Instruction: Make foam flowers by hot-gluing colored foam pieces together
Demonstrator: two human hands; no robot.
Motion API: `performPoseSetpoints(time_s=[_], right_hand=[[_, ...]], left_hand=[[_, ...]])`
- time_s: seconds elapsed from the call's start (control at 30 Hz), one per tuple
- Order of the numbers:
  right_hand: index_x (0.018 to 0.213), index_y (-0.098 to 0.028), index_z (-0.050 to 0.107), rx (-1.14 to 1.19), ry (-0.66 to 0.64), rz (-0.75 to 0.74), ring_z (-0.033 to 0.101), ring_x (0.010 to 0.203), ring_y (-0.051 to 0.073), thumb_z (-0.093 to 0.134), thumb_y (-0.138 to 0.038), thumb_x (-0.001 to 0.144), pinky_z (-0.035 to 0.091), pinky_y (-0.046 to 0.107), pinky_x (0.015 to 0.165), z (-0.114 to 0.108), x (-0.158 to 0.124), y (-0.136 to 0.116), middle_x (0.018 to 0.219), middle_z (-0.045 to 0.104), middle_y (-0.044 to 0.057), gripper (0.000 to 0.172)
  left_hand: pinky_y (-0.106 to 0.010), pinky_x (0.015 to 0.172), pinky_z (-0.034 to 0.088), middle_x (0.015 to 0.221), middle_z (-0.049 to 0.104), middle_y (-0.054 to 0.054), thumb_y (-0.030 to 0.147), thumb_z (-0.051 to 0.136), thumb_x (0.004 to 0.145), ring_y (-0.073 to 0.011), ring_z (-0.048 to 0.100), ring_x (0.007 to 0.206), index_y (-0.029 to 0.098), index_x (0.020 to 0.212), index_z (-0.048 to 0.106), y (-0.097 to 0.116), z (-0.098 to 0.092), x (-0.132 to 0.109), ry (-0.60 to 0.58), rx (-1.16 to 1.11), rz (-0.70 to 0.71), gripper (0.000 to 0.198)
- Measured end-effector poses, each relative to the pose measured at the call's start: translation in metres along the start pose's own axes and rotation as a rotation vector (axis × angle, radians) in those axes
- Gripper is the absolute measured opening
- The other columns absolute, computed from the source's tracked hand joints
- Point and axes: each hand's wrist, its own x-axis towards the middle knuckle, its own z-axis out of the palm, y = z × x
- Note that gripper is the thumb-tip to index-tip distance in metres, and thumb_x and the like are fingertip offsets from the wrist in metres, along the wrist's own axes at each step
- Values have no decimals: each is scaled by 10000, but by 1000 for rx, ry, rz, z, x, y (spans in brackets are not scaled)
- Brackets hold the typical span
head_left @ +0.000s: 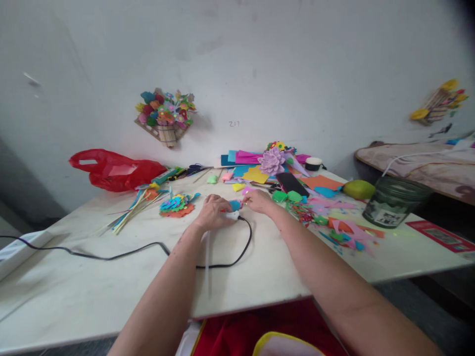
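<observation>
My left hand is wrapped around a white hot glue gun, most of which the hand hides. From its back a translucent glue stick points toward me, and a black cord loops away from the handle. Close by, my right hand has its fingertips pinched together on something too small to make out. Between the two hands lies a blue foam piece, partly covered by the fingers. Layered blue and orange foam flowers rest left of my left hand.
Foam scraps, green pieces, a phone and a dark glass jar occupy the right side. Thin strips and a red plastic bag are at left. The cord crosses the left tabletop.
</observation>
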Motion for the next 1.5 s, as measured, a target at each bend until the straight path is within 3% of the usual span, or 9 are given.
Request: performPoseSetpoints(time_s=[0.37,0.53,0.77,0.97,1.23,1.4,1.5], right_hand=[[800,-202,692,-67,24,13,588,795,172,421,-276,796,390,240,643,-1,-1,-1,842,682,52,280],[891,-203,683,108,98,-16,595,831,163,488,-227,762,417,236,706,7,2,5,906,683,45,235],[778,-154,691,343,40,75,572,538,107,478,-108,712,438,214,587,10,6,3,682,671,18,227],[788,-154,704,283,103,18,595,652,132,494,-128,712,432,216,636,8,6,3,710,682,28,225],[883,-247,695,20,178,-61,570,898,167,498,-300,793,396,247,729,8,4,-2,972,672,12,223],[945,-218,686,-148,103,-255,494,1001,209,514,-240,790,306,319,856,12,1,-13,998,659,56,233],[968,-215,677,-187,49,-269,495,970,220,530,-214,764,288,336,842,15,0,-17,975,663,61,252]], left_hand=[[-369,918,317,964,662,-7,428,587,683,-229,507,1000,252,761,687,3,-4,1,-12,-33,-33,218],[-372,914,314,961,657,-1,352,566,713,-218,496,997,242,738,681,3,-6,1,20,-29,-42,161],[-377,926,309,966,657,-3,387,524,755,-207,491,985,235,760,670,-2,-3,0,91,-28,-57,210],[-370,913,317,973,655,9,399,465,797,-194,490,962,242,782,657,-8,-2,0,188,-57,-120,248],[-359,876,348,882,676,10,288,494,756,-203,499,937,230,691,644,-12,1,0,348,-2,-281,174],[-368,838,372,831,680,-5,271,508,720,-221,507,921,218,668,635,-10,-1,-1,410,37,-382,147],[-372,818,380,787,673,-22,278,496,723,-233,507,915,215,679,643,-8,-3,-1,414,60,-429,165]])
